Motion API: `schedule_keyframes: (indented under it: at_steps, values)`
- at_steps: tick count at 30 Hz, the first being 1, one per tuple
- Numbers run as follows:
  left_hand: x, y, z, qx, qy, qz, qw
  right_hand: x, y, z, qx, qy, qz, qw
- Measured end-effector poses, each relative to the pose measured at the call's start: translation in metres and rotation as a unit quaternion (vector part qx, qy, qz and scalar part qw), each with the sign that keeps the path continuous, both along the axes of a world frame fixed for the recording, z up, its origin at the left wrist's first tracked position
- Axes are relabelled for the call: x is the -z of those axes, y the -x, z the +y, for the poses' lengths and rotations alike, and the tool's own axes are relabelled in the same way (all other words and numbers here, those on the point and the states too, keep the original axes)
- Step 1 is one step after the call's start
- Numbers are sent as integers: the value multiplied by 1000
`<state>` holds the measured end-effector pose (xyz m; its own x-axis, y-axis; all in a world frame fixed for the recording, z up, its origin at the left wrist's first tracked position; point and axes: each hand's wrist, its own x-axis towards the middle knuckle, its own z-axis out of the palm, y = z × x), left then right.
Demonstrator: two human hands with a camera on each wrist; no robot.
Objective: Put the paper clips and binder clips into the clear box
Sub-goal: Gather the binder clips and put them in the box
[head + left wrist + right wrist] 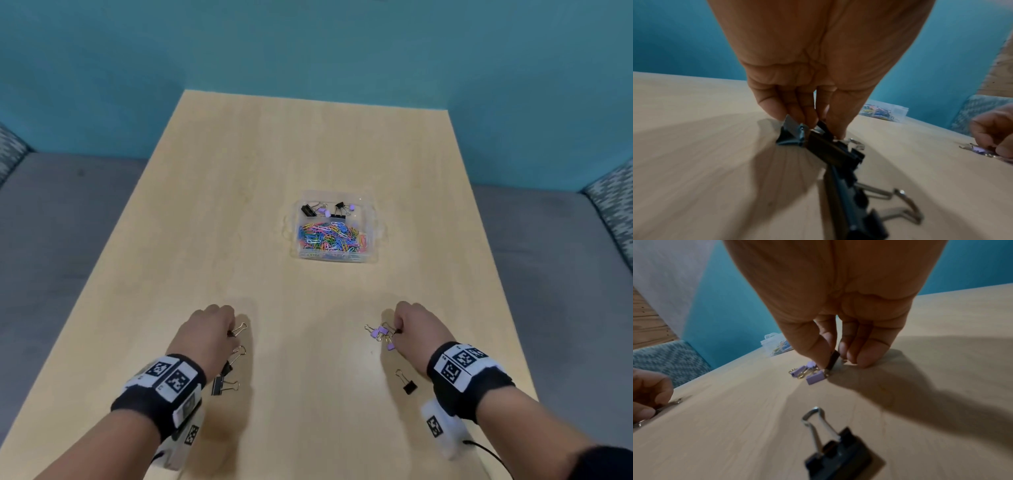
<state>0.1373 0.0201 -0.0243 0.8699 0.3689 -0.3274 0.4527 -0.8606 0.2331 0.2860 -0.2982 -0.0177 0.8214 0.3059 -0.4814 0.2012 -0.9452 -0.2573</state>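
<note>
1. My left hand (205, 334) pinches a black binder clip (797, 134) on the table (308, 137).
2. My right hand (418, 329) has its fingers (818, 345) pinching a small dark clip (833, 360) beside the purple clips (380, 334).
3. The clear box (371, 236) lies straight ahead, well apart, slightly nearer my right hand.

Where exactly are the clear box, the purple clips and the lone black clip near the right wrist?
clear box (371, 236): head view, on its right wall.
purple clips (376, 331): head view, on the body of the leftmost one.
lone black clip (840, 456): right wrist view, on its black body.
</note>
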Motion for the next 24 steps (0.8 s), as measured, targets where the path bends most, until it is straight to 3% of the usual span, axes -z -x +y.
schedule_keyframes:
  at_steps: [4, 6, 7, 8, 10, 12, 14, 15, 20, 24]
  values:
    - [-2, -2, -3, -8, 16, -5, 1000, -2, 1, 2, 32, -35, 16, 999]
    - [-5, 0, -1, -67, 70, -37, 995, 0, -2, -1, 146, -133, 59, 979]
    - [-7, 1, 3, -111, 114, -62, 985, -1, -3, -4, 234, -216, 98, 943]
    - [-8, 3, 7, -164, 174, -86, 967, -2, -4, -7, 320, -301, 143, 887]
    - [-12, 7, 18, -284, 304, -122, 901, -4, -5, -15, 430, -408, 204, 779]
    - [-12, 15, 32, -371, 382, -141, 835, -5, -5, -24, 465, -440, 227, 735]
    - [-12, 22, 40, -403, 416, -147, 802, -2, -5, -31, 475, -449, 240, 718]
    - [-12, 24, 42, -409, 417, -143, 799, -1, -5, -33, 476, -450, 248, 713]
    - [-11, 28, 35, -373, 370, -91, 846, -2, -2, -30, 424, -407, 261, 766]
    - [-10, 27, 27, -317, 331, -50, 887, -9, 3, -23, 404, -391, 284, 776]
